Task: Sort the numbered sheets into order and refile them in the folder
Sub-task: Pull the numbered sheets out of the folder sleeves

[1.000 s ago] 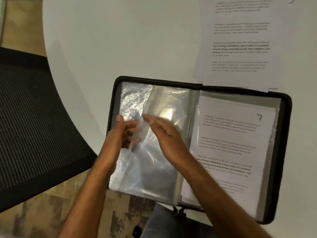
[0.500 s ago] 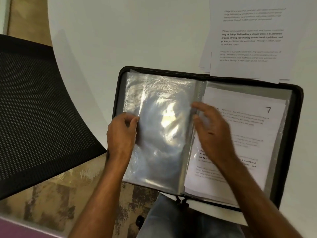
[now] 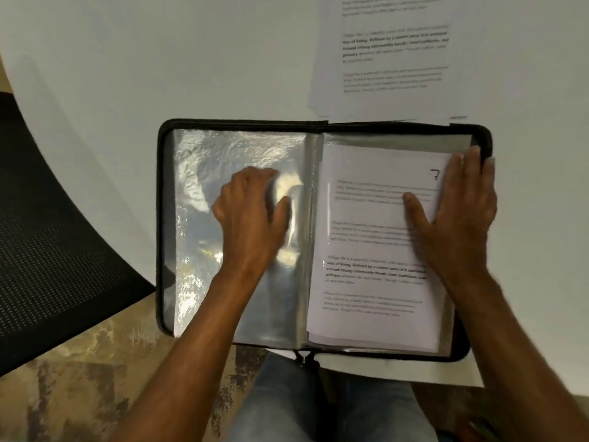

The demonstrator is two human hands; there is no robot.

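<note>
A black zip folder (image 3: 164, 218) lies open at the table's near edge. Its left half shows empty clear plastic sleeves (image 3: 204, 173). My left hand (image 3: 251, 212) rests on them near the spine, fingers curled under, blurred. The right half holds a printed sheet marked 7 (image 3: 369, 218) inside a sleeve. My right hand (image 3: 459, 212) lies flat on that sheet's right side, fingertips reaching the folder's right edge, thumb spread across the text. A loose stack of printed sheets (image 3: 382, 59) lies on the table just beyond the folder.
The white round table (image 3: 159, 59) curves away to the left. A black mesh chair (image 3: 47, 234) stands left of it. My jeans-clad knees (image 3: 287, 403) sit below the folder's zip pull. Patterned floor shows beneath.
The sleeve I was turning now lies flat on the left half. My left hand slid right toward the spine. My right hand moved from the spine to the right edge of sheet 7.
</note>
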